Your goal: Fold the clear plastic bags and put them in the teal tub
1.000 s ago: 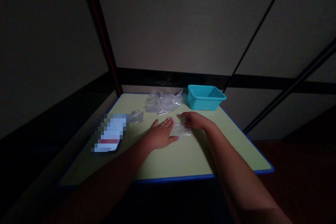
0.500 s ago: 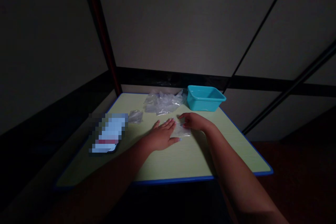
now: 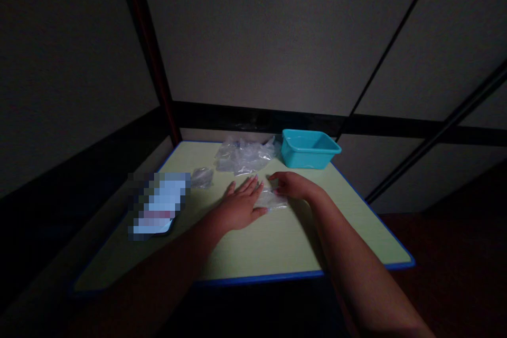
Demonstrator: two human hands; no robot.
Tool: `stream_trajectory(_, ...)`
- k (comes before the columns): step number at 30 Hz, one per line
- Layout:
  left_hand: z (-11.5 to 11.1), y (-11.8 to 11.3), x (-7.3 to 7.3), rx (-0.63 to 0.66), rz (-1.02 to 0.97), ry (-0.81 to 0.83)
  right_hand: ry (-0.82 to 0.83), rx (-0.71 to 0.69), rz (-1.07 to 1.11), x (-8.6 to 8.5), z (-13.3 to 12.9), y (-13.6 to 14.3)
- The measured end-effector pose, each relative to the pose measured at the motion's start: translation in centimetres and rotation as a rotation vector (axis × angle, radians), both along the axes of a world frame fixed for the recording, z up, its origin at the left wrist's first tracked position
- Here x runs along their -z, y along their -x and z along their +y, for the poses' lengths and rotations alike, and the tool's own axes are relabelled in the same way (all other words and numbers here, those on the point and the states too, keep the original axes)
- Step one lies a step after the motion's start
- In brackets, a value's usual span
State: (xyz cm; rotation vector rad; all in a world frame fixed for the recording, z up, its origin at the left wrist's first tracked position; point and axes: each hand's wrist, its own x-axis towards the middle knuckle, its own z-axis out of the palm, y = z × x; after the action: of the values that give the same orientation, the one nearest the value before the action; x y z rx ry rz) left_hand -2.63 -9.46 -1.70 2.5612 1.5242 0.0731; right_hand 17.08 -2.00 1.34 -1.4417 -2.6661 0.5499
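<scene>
A small clear plastic bag (image 3: 270, 198) lies on the light-yellow table between my hands. My left hand (image 3: 242, 205) rests flat with its fingers spread, covering the left part of the bag. At the bag's right side, my right hand (image 3: 292, 185) has its fingers curled and closed on the edge, with the index finger reaching out to the left. The fingertips' exact grip is partly hidden behind the hand.
Several crumpled clear plastic bags (image 3: 246, 156) are heaped at the back. A turquoise basin (image 3: 308, 157) stands at the back right. To the left lie a small folded plastic piece (image 3: 202, 177) and a phone (image 3: 164, 203) with a blurred screen. The table has a blue edge (image 3: 261, 278).
My left hand has slid slightly left, with its fingers spread wider, uncovering more of the bag. My right hand stays nearly in place. The view has shifted slightly.
</scene>
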Motion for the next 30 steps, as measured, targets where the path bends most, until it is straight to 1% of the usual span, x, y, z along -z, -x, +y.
stream_trajectory(4, 0.0, 0.1, -0.1, -0.009, 0.012, 0.016, -0.003, -0.019, 0.007, 0.0, -0.1, -0.1)
stream_trajectory(10, 0.1, 0.3, 0.2, 0.026, 0.013, 0.040, 0.001, -0.044, 0.028, 0.3, 0.2, -0.2)
stream_trajectory(17, 0.2, 0.1, -0.1, 0.020, 0.036, 0.083, 0.013, 0.009, 0.017, 0.2, -0.1, -0.2)
stream_trajectory(19, 0.2, 0.0, -0.3, 0.009, 0.035, 0.092, -0.039, 0.016, 0.068, 0.1, -0.8, -0.1)
stream_trajectory(22, 0.0, -0.2, -0.4, 0.006, 0.026, 0.099, -0.225, -0.004, 0.165, -0.3, -2.6, 0.3)
stream_trajectory(24, -0.1, -0.3, -0.5, 0.003, 0.024, 0.099, -0.296, -0.014, 0.116, -0.5, -4.0, 0.7)
stream_trajectory(26, -0.1, -0.4, -0.5, -0.004, 0.014, 0.093, -0.319, 0.032, 0.029, -0.5, -5.4, 1.1)
stream_trajectory(28, -0.2, -0.4, -0.4, -0.008, -0.008, 0.085, -0.309, 0.059, -0.039, -0.2, -6.6, 1.7)
stream_trajectory(30, -0.2, -0.4, -0.4, -0.004, -0.030, 0.077, -0.245, 0.024, -0.069, 0.2, -7.5, 2.2)
